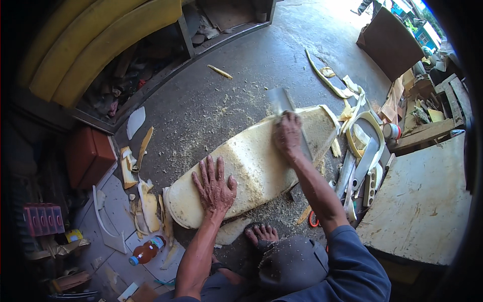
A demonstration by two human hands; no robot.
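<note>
A long cream foam seat pad (246,156), shaped like a motorcycle seat, lies slantwise on the floor before me, covered in foam crumbs. My left hand (216,186) rests flat on its left part, fingers spread. Near the pad's right end, my right hand (288,135) is closed round a flat metal blade (278,99), which lies across the foam and sticks out past its far edge. The blade is smeared by motion, so its exact kind does not show. Foam bits cling to both hands.
Foam crumbs and offcuts (148,204) litter the floor. A bottle of brown liquid (147,251) lies at lower left, by a red-brown box (89,158). On the right are a handsaw (366,158), red-handled scissors (313,219) and a worn board (417,201). My foot (261,233) is close to the pad.
</note>
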